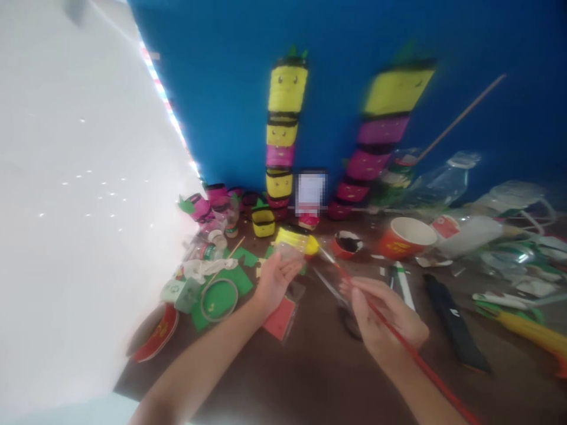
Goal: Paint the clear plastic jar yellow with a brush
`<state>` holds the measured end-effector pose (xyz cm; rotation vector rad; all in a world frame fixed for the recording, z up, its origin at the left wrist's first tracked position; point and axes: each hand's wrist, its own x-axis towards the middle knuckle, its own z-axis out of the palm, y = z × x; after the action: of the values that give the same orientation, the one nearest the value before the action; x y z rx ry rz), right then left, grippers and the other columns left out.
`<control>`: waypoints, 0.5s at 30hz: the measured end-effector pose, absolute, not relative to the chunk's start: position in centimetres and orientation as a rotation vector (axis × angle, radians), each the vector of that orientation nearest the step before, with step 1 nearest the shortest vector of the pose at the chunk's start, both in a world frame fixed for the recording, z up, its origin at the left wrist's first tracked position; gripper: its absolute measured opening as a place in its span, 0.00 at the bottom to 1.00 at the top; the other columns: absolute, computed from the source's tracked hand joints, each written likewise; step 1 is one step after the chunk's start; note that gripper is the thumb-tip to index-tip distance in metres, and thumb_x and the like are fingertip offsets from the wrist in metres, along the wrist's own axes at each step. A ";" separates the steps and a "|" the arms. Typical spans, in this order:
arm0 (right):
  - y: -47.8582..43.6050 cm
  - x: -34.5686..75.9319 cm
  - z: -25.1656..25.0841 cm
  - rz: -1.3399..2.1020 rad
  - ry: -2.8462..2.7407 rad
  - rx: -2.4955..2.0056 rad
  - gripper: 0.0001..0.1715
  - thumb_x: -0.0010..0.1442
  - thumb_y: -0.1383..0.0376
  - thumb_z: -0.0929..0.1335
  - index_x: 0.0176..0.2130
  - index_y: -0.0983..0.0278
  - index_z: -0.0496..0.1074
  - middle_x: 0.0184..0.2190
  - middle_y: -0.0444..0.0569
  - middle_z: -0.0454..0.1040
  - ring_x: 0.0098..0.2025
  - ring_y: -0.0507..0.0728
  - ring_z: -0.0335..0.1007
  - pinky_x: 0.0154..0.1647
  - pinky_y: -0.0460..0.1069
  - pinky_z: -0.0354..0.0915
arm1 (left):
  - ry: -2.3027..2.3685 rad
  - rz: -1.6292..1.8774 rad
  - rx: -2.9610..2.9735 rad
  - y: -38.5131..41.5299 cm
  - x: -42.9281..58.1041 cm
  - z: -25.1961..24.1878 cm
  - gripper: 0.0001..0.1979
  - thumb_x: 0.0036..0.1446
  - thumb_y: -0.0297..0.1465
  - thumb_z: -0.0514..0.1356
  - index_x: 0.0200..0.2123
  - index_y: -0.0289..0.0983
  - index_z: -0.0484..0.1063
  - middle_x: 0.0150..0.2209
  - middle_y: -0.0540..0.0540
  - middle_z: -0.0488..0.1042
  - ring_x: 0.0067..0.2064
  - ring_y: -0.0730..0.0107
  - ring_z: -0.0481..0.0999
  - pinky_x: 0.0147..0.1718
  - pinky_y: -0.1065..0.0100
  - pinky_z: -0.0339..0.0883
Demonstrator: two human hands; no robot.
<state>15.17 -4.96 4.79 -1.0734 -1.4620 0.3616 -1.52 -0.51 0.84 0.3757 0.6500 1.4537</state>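
My left hand [275,278] grips a small plastic cup-like piece [292,239], tilted on its side, with bright yellow paint and a dark rim. Its lower part near my palm looks unpainted and see-through. In my right hand [387,313] is a long red paintbrush [414,353], held like a pen. The bristle end points at the yellow piece; blur hides whether they touch. Scissors [349,319] lie partly beneath my right hand. A red paper cup with dark contents [346,244] stands just beyond the brush.
Tall stacks of yellow and pink painted pots [280,137] rise against the blue wall. Green paper [234,283], a tape ring [219,300] and a red bowl [156,333] lie left. Right are a paper bucket [405,239], a black case [456,324] and a yellow glue gun [527,330].
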 end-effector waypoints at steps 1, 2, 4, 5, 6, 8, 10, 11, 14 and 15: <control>-5.3 15.0 4.8 0.297 -1.491 -1.058 0.05 0.55 0.69 0.67 0.34 0.62 0.73 0.32 0.48 0.77 0.28 0.52 0.76 0.33 0.46 0.75 | 0.651 1.449 0.350 -0.5 -1.5 0.8 0.18 0.50 0.39 0.62 0.40 0.32 0.71 0.38 0.39 0.77 0.44 0.60 0.76 0.52 0.59 0.62; -5.5 14.8 4.9 0.240 -1.514 -1.049 0.06 0.55 0.71 0.68 0.34 0.62 0.73 0.32 0.48 0.77 0.28 0.52 0.76 0.34 0.46 0.75 | 0.651 1.446 0.331 -0.4 -1.6 0.7 0.17 0.50 0.38 0.62 0.40 0.32 0.70 0.39 0.39 0.77 0.45 0.60 0.76 0.53 0.59 0.61; -5.7 14.5 5.1 0.154 -1.553 -1.043 0.08 0.53 0.73 0.68 0.34 0.62 0.73 0.32 0.47 0.77 0.28 0.52 0.76 0.34 0.46 0.75 | 0.641 1.437 0.324 -0.4 -1.6 0.6 0.17 0.50 0.36 0.62 0.41 0.33 0.70 0.41 0.39 0.77 0.48 0.60 0.75 0.54 0.60 0.61; -5.7 14.4 5.2 0.118 -1.569 -1.036 0.09 0.53 0.74 0.68 0.35 0.62 0.73 0.31 0.47 0.77 0.28 0.52 0.76 0.34 0.46 0.74 | 0.630 1.430 0.340 -0.4 -1.7 0.6 0.17 0.50 0.35 0.62 0.42 0.33 0.70 0.42 0.39 0.77 0.48 0.60 0.75 0.54 0.60 0.60; -5.6 14.2 5.2 0.082 -1.584 -1.024 0.10 0.52 0.75 0.68 0.35 0.62 0.73 0.31 0.47 0.78 0.28 0.52 0.76 0.34 0.46 0.74 | 0.614 1.423 0.366 -0.5 -1.7 0.5 0.17 0.50 0.34 0.63 0.43 0.34 0.70 0.42 0.40 0.77 0.49 0.60 0.74 0.55 0.60 0.60; -5.4 14.1 5.3 0.021 -1.603 -0.991 0.12 0.51 0.76 0.69 0.35 0.62 0.73 0.30 0.47 0.78 0.30 0.52 0.76 0.34 0.46 0.74 | 0.570 1.410 0.432 -0.6 -1.8 0.5 0.17 0.49 0.32 0.63 0.44 0.35 0.70 0.43 0.42 0.77 0.50 0.61 0.74 0.56 0.59 0.58; -5.1 14.2 5.2 -0.021 -1.608 -0.950 0.13 0.50 0.77 0.69 0.36 0.62 0.73 0.30 0.47 0.78 0.30 0.52 0.75 0.35 0.46 0.74 | 0.530 1.397 0.488 -0.7 -1.8 0.5 0.17 0.49 0.31 0.63 0.43 0.35 0.71 0.45 0.42 0.76 0.51 0.60 0.73 0.57 0.58 0.58; -5.0 14.2 5.1 -0.034 -1.611 -0.935 0.14 0.49 0.77 0.69 0.36 0.63 0.73 0.30 0.47 0.77 0.30 0.52 0.75 0.36 0.46 0.74 | 0.515 1.393 0.507 -0.8 -1.9 0.5 0.16 0.49 0.31 0.63 0.43 0.36 0.71 0.45 0.42 0.76 0.52 0.60 0.72 0.57 0.58 0.57; -4.8 14.4 4.9 -0.058 -1.624 -0.919 0.13 0.49 0.77 0.69 0.35 0.63 0.73 0.30 0.47 0.78 0.30 0.52 0.76 0.35 0.45 0.73 | 0.493 1.375 0.543 -0.9 -1.8 0.5 0.16 0.49 0.32 0.63 0.43 0.35 0.71 0.47 0.42 0.75 0.54 0.59 0.70 0.58 0.57 0.56; -4.8 14.4 4.9 -0.062 -1.626 -0.920 0.13 0.50 0.77 0.69 0.35 0.63 0.72 0.30 0.47 0.78 0.30 0.52 0.76 0.34 0.45 0.73 | 0.495 1.370 0.549 -0.9 -1.8 0.6 0.16 0.49 0.32 0.63 0.43 0.35 0.71 0.47 0.41 0.75 0.54 0.58 0.70 0.58 0.57 0.55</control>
<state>14.40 -4.82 4.92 -0.9197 -1.6259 -0.0621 -1.84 -0.87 0.56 0.5485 0.4948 1.3701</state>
